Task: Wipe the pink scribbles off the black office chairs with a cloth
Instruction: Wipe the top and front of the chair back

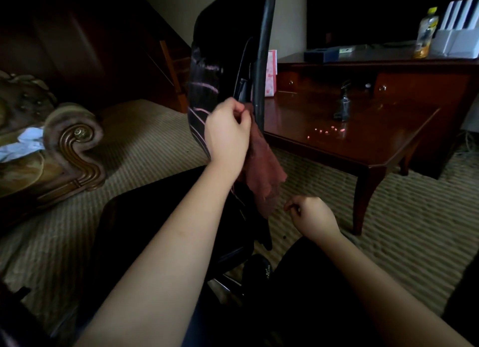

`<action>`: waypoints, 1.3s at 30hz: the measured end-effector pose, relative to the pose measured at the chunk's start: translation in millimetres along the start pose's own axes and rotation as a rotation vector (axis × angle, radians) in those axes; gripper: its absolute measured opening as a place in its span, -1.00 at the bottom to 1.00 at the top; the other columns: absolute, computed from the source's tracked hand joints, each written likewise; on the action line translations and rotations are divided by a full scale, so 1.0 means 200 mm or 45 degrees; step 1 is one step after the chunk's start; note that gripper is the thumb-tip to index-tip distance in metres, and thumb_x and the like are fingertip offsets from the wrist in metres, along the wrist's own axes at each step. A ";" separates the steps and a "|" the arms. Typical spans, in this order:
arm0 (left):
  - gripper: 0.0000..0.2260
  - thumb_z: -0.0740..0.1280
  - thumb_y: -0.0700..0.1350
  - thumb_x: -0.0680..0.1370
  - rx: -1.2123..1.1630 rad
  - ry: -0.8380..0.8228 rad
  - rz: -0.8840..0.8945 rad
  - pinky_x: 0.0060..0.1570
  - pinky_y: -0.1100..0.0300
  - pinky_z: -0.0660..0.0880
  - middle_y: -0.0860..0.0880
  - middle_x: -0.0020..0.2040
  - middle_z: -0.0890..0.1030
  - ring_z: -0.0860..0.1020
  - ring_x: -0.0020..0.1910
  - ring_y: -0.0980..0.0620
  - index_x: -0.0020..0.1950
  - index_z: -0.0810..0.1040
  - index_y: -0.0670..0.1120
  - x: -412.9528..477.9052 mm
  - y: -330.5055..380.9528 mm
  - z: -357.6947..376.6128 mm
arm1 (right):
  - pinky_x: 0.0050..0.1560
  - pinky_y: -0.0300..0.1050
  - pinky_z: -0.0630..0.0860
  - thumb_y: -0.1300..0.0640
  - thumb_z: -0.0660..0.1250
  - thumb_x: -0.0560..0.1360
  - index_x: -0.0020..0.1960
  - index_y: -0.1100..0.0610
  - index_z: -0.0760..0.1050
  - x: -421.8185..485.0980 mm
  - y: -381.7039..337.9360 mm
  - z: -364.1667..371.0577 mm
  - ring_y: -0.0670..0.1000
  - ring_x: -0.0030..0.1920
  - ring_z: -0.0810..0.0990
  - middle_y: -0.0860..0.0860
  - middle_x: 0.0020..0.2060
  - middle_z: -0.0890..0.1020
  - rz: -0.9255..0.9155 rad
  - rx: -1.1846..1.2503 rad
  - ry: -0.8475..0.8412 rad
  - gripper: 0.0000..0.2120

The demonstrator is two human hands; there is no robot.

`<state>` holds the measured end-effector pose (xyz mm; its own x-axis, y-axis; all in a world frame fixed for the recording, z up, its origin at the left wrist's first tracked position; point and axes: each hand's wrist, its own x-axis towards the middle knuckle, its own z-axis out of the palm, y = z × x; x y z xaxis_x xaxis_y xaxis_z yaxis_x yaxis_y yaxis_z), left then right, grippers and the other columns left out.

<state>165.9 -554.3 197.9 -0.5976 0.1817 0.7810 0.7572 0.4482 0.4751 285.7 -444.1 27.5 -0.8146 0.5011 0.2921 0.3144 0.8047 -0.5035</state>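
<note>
The black office chair (228,43) stands close in front on striped carpet (145,139), its glossy backrest seen nearly edge-on and tilted. Pale pink scribbles (204,88) cross the lower backrest as long curved strokes. The left hand (228,131) is raised against the backrest's lower edge, fingers curled, pinching the top of a dull red cloth (261,165), which hangs limp and creased below it, beside the chair's rear frame. The right hand (312,214) hovers lower, apart from the cloth, fingers loosely curled with nothing seen in them. The hand covers part of the lower strokes. The backrest's top is cut off, and the seat (145,217) and base are lost in shadow.
</note>
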 end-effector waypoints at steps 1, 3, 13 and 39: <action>-0.96 0.37 -0.15 0.46 0.000 -0.008 0.006 -0.19 0.23 0.39 -0.03 -0.24 0.63 0.58 -0.26 -0.01 -0.17 0.58 -0.10 -0.05 -0.02 0.01 | -0.30 -0.19 0.43 0.18 0.22 0.52 -0.01 -0.01 0.63 0.00 0.01 0.00 -0.05 -0.16 0.62 -0.06 -0.15 0.67 0.006 0.011 0.004 -0.77; -0.96 0.37 -0.15 0.45 0.028 -0.075 0.029 -0.18 0.19 0.39 -0.05 -0.23 0.62 0.58 -0.23 -0.05 -0.17 0.57 -0.10 -0.12 -0.04 0.01 | -0.27 -0.15 0.50 0.18 0.22 0.51 -0.03 -0.03 0.62 0.00 0.02 0.00 -0.05 -0.18 0.61 -0.06 -0.16 0.67 0.016 0.032 0.005 -0.78; -0.94 0.35 -0.09 0.46 -0.009 0.041 0.097 -0.18 0.13 0.46 -0.03 -0.25 0.63 0.59 -0.24 -0.05 -0.14 0.58 -0.07 0.20 0.10 -0.07 | -0.30 -0.18 0.40 0.17 0.20 0.53 0.03 0.01 0.62 -0.01 0.00 0.00 -0.01 -0.16 0.62 -0.02 -0.14 0.67 -0.015 -0.012 -0.021 -0.77; -0.94 0.34 -0.16 0.47 0.060 0.193 0.460 -0.25 0.15 0.36 -0.05 -0.16 0.59 0.56 -0.24 -0.06 -0.12 0.52 -0.15 0.23 0.23 -0.10 | -0.28 -0.23 0.39 0.17 0.20 0.54 0.02 -0.04 0.60 0.00 -0.04 -0.01 -0.07 -0.12 0.60 -0.07 -0.11 0.66 0.034 0.026 -0.099 -0.77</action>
<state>178.9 -543.9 263.2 -0.2466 0.2051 0.9472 0.8964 0.4197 0.1425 284.1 -449.3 32.2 -0.8417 0.4952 0.2151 0.3269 0.7845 -0.5269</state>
